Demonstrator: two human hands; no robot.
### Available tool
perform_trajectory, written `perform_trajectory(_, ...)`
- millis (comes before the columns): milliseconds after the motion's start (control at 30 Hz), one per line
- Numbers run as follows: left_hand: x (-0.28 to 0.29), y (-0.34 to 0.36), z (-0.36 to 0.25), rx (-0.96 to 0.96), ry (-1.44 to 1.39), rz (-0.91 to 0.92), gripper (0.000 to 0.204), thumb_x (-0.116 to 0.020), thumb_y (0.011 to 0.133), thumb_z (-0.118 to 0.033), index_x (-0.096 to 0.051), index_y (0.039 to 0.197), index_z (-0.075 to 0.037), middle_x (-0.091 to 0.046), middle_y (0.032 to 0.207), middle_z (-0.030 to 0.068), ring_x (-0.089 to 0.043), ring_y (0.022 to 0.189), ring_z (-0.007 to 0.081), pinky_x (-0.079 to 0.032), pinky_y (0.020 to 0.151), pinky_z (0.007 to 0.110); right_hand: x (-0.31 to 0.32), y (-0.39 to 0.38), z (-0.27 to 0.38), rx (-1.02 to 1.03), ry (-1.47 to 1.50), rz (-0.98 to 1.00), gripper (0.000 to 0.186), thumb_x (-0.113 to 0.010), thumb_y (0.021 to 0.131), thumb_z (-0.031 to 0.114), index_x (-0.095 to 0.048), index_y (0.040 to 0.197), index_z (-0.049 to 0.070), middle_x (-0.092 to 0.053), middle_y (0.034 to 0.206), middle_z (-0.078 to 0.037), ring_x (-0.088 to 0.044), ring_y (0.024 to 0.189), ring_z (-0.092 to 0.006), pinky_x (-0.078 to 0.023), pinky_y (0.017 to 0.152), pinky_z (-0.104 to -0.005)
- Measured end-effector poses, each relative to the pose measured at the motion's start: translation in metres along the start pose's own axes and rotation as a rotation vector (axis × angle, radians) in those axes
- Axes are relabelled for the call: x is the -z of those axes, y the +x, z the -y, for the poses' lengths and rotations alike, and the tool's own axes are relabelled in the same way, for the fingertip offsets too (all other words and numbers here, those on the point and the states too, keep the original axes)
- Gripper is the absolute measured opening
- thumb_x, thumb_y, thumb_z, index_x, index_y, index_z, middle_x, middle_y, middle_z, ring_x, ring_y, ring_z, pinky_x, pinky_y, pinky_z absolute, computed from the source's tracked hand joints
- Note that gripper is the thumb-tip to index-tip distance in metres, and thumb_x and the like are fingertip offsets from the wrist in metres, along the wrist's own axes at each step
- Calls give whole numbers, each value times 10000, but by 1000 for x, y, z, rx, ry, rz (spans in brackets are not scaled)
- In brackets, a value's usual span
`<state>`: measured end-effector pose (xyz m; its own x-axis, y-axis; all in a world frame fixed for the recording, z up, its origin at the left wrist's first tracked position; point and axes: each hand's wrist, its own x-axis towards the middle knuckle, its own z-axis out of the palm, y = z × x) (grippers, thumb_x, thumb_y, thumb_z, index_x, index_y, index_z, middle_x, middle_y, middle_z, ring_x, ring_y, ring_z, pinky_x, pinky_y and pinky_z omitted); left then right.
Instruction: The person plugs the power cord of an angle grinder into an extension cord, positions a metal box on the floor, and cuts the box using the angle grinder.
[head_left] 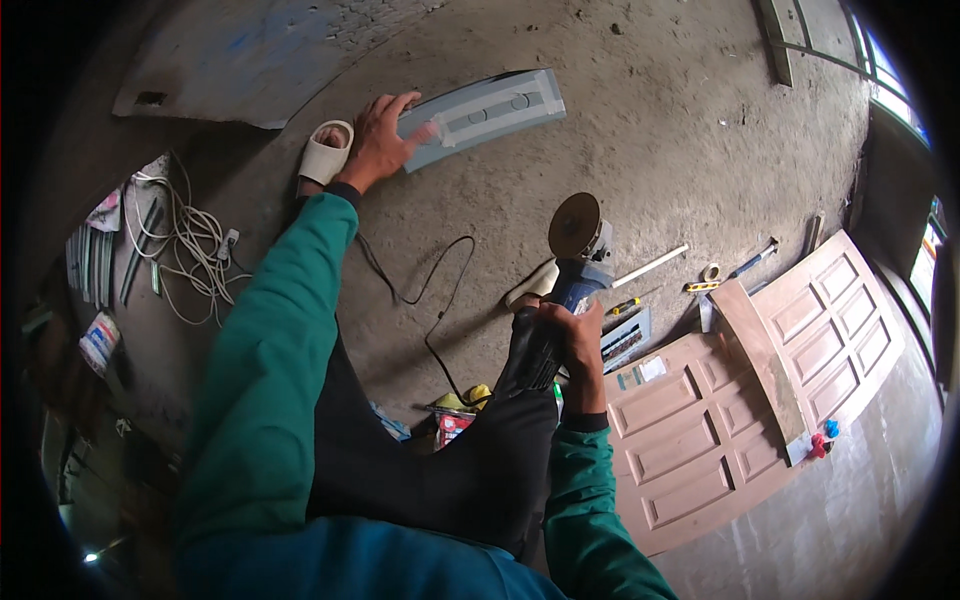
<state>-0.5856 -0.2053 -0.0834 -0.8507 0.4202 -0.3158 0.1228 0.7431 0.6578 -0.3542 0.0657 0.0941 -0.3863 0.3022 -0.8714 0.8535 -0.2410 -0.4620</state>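
Observation:
Out in front, my left hand (378, 140) is at the left end of a grey panel (490, 125), its thumb over the panel's face and its fingers at the end edge. Strips of pale tape and two round outlines show on the panel. My right hand (575, 335) is wrapped round an angle grinder (578, 280), which rests near my right knee. A brown cutting disc (575, 225) sits at the tool's far end, apart from the panel. I cannot tell whether the disc is turning.
A dark power cord (432, 330) curves over the concrete floor (650, 120) between my feet. Coiled white cable (195, 240) lies left. On the right are brown panelled doors (670, 430), a hammer (752, 258), a yellow utility knife (625, 306) and a tape roll (711, 272).

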Motion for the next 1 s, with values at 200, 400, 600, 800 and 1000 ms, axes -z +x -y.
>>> perform_trajectory(200,-24,-31,-20,-45,40,-191,1011,-822,624,-447,-294,1407,-86,-398,1312,157,-384,1215,367,-289,1022,510,-8,0,13,13,-29,38,296,-734,659,63,-561,885,-16,-643,709,-106,-639,589,-184,-517,545,-291)
perform_trajectory(400,-24,-25,-16,34,6,-73,932,-830,589,-265,-351,1367,-82,-444,1264,166,-402,1203,368,-313,1020,511,-23,-6,34,-4,-64,47,289,-736,650,51,-566,873,-22,-642,700,-108,-642,585,-189,-520,549,-297)
perform_trajectory(600,-18,-22,-9,10,-58,-110,825,-792,576,-196,-430,1307,-73,-509,1173,162,-474,1124,371,-409,956,441,-33,-3,39,36,-113,37,278,-726,650,49,-571,868,-26,-652,698,-116,-649,588,-189,-520,554,-288)
perform_trajectory(800,-5,-17,-4,16,-96,-17,838,-785,568,-189,-435,1323,-88,-510,1185,144,-464,1160,342,-411,977,424,-35,-2,57,-24,-201,100,366,-710,663,90,-582,987,-22,-639,767,-100,-642,640,-187,-527,595,-298)
perform_trajectory(1000,-11,-21,0,-67,-36,-6,814,-794,632,-305,-429,1329,-98,-455,1247,145,-445,1177,348,-399,987,446,-22,29,41,124,-343,97,293,-724,656,94,-601,896,-21,-638,710,-98,-632,586,-183,-522,557,-295)
